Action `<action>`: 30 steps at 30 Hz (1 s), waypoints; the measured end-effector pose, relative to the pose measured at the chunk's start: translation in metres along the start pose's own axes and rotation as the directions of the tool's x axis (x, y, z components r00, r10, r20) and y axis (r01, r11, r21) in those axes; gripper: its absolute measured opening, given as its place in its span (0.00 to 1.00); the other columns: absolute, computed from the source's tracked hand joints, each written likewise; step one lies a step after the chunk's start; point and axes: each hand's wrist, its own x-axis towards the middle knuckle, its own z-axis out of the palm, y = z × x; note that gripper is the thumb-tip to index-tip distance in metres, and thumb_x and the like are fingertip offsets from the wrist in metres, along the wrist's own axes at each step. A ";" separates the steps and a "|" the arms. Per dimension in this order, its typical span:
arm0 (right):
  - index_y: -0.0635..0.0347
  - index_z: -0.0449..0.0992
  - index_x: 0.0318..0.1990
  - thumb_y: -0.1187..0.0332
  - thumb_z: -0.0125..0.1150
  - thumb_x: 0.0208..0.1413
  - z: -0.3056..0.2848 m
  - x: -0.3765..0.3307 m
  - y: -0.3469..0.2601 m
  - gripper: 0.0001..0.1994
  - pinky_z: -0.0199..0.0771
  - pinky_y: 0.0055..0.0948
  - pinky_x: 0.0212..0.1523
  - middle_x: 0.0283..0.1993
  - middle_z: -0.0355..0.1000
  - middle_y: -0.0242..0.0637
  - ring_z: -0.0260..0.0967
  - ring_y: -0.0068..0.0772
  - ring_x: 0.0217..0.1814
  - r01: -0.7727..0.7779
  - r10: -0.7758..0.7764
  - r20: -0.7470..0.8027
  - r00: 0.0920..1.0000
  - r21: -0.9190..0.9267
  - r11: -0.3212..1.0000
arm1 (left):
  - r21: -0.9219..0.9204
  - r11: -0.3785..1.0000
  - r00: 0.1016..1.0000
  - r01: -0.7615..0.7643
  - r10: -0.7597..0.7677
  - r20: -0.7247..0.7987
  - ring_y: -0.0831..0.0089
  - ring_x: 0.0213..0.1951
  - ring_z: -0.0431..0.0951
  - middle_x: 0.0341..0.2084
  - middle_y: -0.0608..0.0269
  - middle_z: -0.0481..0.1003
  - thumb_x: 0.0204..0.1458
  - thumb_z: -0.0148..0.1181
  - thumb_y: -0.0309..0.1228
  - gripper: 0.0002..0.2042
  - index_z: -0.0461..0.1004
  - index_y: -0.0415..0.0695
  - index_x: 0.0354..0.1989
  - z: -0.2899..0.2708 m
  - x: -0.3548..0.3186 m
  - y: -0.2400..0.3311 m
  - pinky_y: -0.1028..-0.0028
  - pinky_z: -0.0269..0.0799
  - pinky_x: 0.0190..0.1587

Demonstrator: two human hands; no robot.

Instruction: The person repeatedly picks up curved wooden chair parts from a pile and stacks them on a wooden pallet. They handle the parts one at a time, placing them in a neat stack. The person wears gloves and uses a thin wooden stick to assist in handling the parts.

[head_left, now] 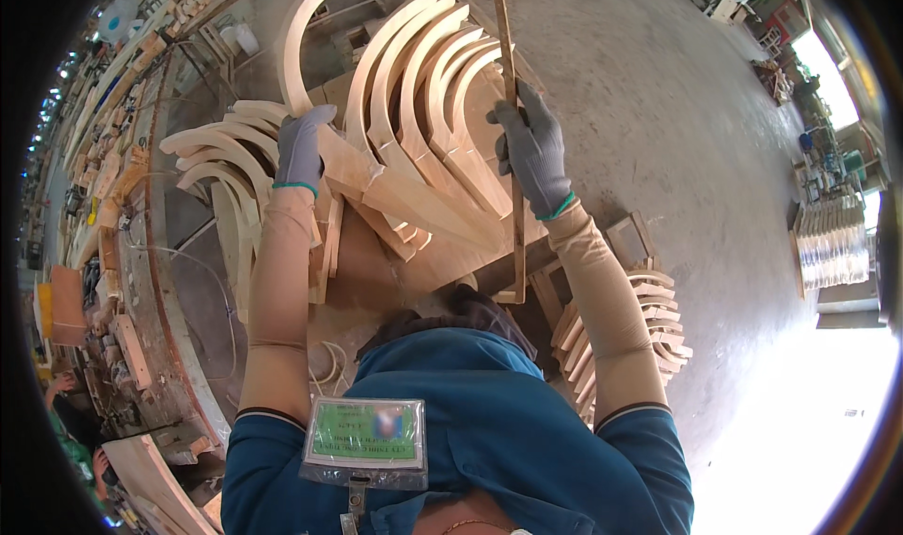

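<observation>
Your left hand (303, 149) and right hand (532, 149) both wear grey knitted cloth gloves with a matt, slightly coarse weave and green cuffs. Your forearms are covered by smooth tan fabric sleeves (616, 309). The curved pieces (414, 93) in front of you are pale, bare wood with a sanded, matt surface and no visible lacquer. The thin strip (516, 243) gripped in your right hand is darker, rougher wood. Your shirt (527, 431) is matt blue cloth. The badge holder (365, 441) on your chest is clear glossy plastic over a green paper card. The floor (677, 130) is grey concrete, matt and dusty. A second stack of curved parts (658, 337) is the same raw wood.
</observation>
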 end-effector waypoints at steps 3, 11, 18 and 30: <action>0.61 0.66 0.58 0.65 0.49 0.61 0.007 0.010 0.003 0.19 0.64 0.20 0.13 0.33 0.70 0.35 0.62 0.16 0.16 -0.003 0.005 -0.065 0.998 0.030 1.000 | -0.011 1.000 1.000 0.019 -0.019 0.017 0.66 0.19 0.74 0.20 0.59 0.71 0.40 0.66 0.31 0.13 0.71 0.37 0.30 0.004 -0.001 -0.001 0.70 0.73 0.24; 0.59 0.68 0.57 0.66 0.49 0.61 0.006 0.027 0.017 0.18 0.63 0.19 0.12 0.27 0.67 0.31 0.61 0.15 0.16 -0.027 0.033 -0.094 0.995 0.065 0.998 | -0.032 0.997 0.997 0.074 -0.073 0.037 0.67 0.17 0.74 0.19 0.59 0.72 0.41 0.66 0.30 0.13 0.71 0.37 0.31 0.006 -0.007 0.002 0.71 0.72 0.22; 0.57 0.70 0.53 0.65 0.51 0.58 0.019 0.039 0.023 0.16 0.71 0.35 0.28 0.27 0.74 0.44 0.73 0.39 0.26 0.259 -0.294 -0.063 0.954 -0.328 0.909 | -0.038 0.999 0.999 0.014 -0.012 0.051 0.68 0.18 0.74 0.20 0.60 0.71 0.41 0.66 0.30 0.12 0.70 0.38 0.30 0.026 -0.021 0.011 0.72 0.72 0.22; 0.63 0.70 0.54 0.64 0.58 0.53 0.040 0.022 0.001 0.21 0.72 0.41 0.40 0.38 0.73 0.57 0.73 0.55 0.40 0.473 -0.442 0.175 0.880 -0.413 0.778 | -0.059 0.995 0.990 -0.082 0.088 0.114 0.70 0.17 0.73 0.19 0.60 0.72 0.42 0.64 0.29 0.11 0.71 0.37 0.31 0.044 -0.036 0.032 0.73 0.71 0.20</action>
